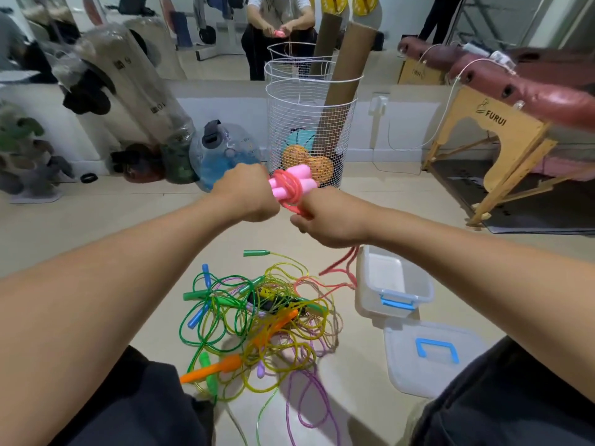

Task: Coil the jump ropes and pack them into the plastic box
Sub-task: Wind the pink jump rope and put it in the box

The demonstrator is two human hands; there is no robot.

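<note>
Pink jump rope (291,188) wound round its pink handles, left hand (246,194) gripping the handles, right hand (325,220) pinching the rope, tangled ropes (257,317) on the floor at 6 o'clock, open plastic box (391,284) at 4 o'clock, lid (431,358) beside it

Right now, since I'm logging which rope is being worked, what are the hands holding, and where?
The pink jump rope: the left hand grips its paired handles, the right hand holds its cord just below them.
</note>
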